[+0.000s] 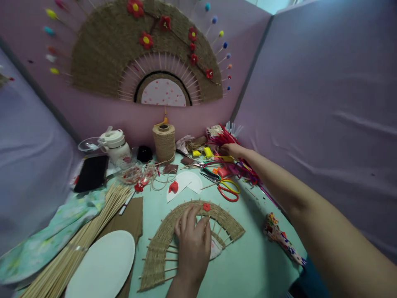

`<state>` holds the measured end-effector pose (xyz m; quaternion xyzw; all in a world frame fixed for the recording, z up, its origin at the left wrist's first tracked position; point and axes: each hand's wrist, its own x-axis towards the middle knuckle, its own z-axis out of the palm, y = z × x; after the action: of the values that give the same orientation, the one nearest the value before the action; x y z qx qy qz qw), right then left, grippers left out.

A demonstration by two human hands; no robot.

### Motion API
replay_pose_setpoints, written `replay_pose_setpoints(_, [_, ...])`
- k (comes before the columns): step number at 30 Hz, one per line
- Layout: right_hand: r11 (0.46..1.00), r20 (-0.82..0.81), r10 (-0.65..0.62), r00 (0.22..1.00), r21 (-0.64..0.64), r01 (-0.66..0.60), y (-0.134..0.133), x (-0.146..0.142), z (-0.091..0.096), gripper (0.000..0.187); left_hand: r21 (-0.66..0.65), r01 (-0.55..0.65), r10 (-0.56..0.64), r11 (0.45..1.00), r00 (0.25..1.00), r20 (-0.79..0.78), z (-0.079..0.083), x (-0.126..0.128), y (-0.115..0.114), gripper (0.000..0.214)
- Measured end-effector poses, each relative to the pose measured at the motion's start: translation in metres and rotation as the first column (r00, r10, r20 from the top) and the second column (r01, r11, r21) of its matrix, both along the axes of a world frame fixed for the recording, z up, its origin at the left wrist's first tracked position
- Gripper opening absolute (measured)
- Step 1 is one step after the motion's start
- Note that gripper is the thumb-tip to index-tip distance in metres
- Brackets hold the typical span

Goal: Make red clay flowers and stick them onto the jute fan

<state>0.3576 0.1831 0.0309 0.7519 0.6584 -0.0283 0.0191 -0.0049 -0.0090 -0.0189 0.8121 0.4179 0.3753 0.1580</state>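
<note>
My left hand (194, 242) lies over a small woven twine fan (156, 254) on the table, its fingers stretched and slightly bent across the ribs. A red flower (206, 207) sits on the fan's upper band, just beyond my fingertips. At the back right, my right hand (232, 150) reaches into a pile of craft supplies beside red pipe cleaners (228, 135) and yellow packets (208, 152). Its fingers are mostly hidden there, so whether they hold anything does not show. Scissors with red and yellow handles (228, 193) lie between the fan and that pile.
A large flowered fan (102, 49) hangs on the back wall. Along the back stand a twine spool (164, 145) and a white bottle (116, 147). Bamboo sticks (89, 231), a white oval plate (102, 265) and a black tablet-like object (92, 174) lie left. White paper pieces (192, 182) lie behind the small fan.
</note>
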Motion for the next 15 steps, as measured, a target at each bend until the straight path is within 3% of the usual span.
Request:
replay_pose_setpoints(8, [0.992,0.0,-0.08,0.997,-0.1,0.08,-0.003,0.009,0.01,0.034,0.078,0.045,-0.04,0.996,0.997,-0.06,-0.012,-0.003,0.007,0.021])
replay_pose_setpoints(15, [0.992,-0.001,-0.025,1.0,-0.125,0.025,0.001,0.002,0.008,0.031,0.081,0.051,-0.046,0.995,0.997,-0.057,-0.008,-0.001,0.004,0.022])
